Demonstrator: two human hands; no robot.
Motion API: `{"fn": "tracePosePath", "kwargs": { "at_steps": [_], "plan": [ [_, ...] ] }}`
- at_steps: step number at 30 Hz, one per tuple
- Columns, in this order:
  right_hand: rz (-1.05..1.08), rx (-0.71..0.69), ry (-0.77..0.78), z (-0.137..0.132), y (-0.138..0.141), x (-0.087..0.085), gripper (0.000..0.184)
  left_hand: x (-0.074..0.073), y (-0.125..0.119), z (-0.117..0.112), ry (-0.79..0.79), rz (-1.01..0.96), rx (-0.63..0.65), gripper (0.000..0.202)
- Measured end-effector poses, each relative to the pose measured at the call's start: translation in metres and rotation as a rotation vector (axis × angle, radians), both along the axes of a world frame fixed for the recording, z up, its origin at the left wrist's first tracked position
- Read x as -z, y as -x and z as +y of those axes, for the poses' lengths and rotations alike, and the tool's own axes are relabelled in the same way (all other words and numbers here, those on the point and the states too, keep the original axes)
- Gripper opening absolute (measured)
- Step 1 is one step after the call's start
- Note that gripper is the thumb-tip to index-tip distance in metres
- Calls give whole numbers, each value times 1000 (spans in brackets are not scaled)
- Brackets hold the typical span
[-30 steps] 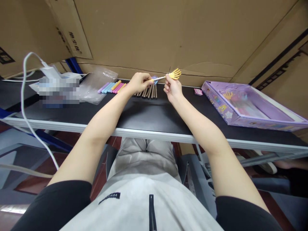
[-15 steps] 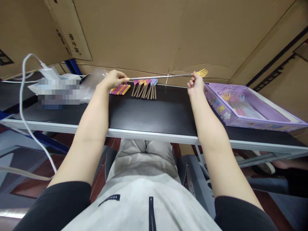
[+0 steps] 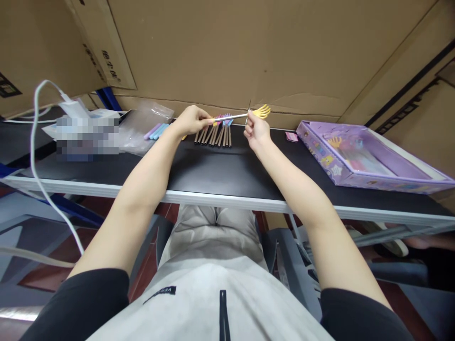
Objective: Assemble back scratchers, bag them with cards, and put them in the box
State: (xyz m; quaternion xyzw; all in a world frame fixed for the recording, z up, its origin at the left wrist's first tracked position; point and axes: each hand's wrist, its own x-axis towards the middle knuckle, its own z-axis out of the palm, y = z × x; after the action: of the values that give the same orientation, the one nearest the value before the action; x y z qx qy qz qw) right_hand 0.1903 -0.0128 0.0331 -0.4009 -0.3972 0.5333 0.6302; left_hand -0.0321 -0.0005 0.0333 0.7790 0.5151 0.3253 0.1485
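Observation:
A telescopic back scratcher (image 3: pixel 231 117), with a metal rod and a yellow claw head, is held level above the black table. My left hand (image 3: pixel 192 119) pinches its yellow end on the left. My right hand (image 3: pixel 258 131) is closed around the rod just below the claw. Beneath the rod, several short metal back scratchers (image 3: pixel 213 138) with pink, yellow and blue claws lie in a row. Purple and blue handle sleeves (image 3: pixel 159 131) lie left of my left wrist, which hides the other coloured sleeves in part.
An open purple display box (image 3: pixel 350 179) sits on the right of the table, beside a small pink card (image 3: pixel 292 137). Clear plastic bags (image 3: pixel 137 137) lie on the left near a white cable (image 3: pixel 32 137). Cardboard (image 3: pixel 220 52) walls the back.
My right hand has moved left toward my left hand, and the rod has collapsed to a much shorter length. My left hand has shifted slightly right.

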Motion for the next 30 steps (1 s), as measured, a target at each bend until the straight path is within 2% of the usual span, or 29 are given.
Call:
{"fn": "tracePosePath", "kwargs": {
  "at_steps": [4,11,20,26,30],
  "plan": [
    [-7,-31,16,-9,12,7,59,5,-21,-4,-39,-6,44,26],
    [-8,-45,17,-15,11,5,58,7,-22,-4,-33,-30,52,22],
    [-51,-37,23,-19,15,11,61,10,-35,-11,-57,-2,68,26],
    [-17,-21,36,-13,17,8,51,3,-32,-11,-65,42,68,27],
    [39,73,7,-3,-5,-5,46,2,-12,-4,-62,33,-33,24]
  ]
}}
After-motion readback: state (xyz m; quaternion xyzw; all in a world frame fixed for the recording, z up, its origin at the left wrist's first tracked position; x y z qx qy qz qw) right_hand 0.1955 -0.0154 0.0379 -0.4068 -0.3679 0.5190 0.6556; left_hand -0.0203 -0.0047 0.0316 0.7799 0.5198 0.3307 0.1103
